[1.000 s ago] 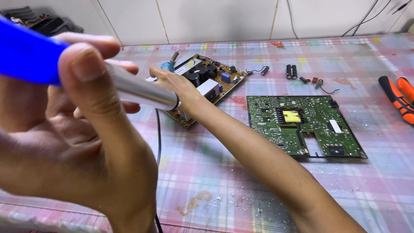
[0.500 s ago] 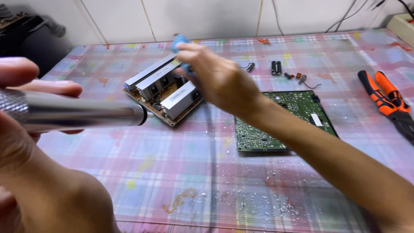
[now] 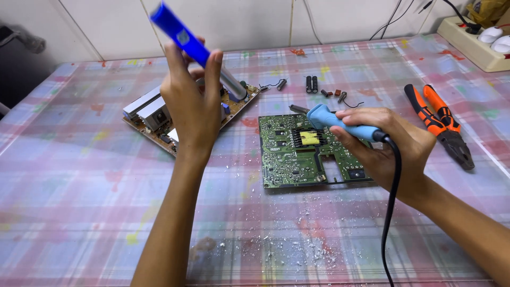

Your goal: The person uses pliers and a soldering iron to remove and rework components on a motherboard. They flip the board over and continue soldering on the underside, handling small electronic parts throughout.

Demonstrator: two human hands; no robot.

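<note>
The right hand (image 3: 390, 146) gripped a soldering iron (image 3: 340, 121), tip at the green board's (image 3: 308, 151) twelve o'clock edge. The left hand (image 3: 194, 103) clamped a blue solder sucker (image 3: 199, 50), raised over the brown board (image 3: 180, 114) at ten o'clock. Desoldering seemed ready; the sucker needed lowering beside the tip.

The left hand (image 3: 194, 106) covers the middle of the brown board (image 3: 159, 119), and the pump's (image 3: 199, 53) blue top blurs at the picture's upper edge. The right hand (image 3: 385, 146) hides the iron's (image 3: 334, 119) rear grip and a corner of the green board (image 3: 297, 154). The cord (image 3: 392, 212) runs off the bottom edge. The small parts (image 3: 329, 94) behind are too tiny to tell apart.
</note>
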